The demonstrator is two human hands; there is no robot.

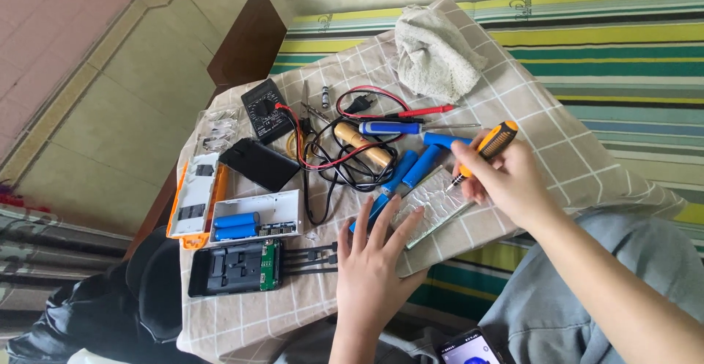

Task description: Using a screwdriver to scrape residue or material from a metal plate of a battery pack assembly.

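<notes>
My right hand [506, 177] grips an orange and black screwdriver [493, 144], its tip pointing down at a crinkled silver flat pack [433, 204] on the checked cloth [513, 107]. My left hand [378, 250] lies flat with fingers spread, pressing the near end of that silver pack. Several blue cylindrical cells [411, 170] lie just beyond the pack, partly under my left fingers.
A black multimeter [265, 109] with red and black leads [345, 151], a blue-handled tool [389, 127], a white tray holding two blue cells [253, 221], a black case with a green board [235, 267], an orange-edged cover [194, 199], a grey rag [436, 52] and a phone [469, 349].
</notes>
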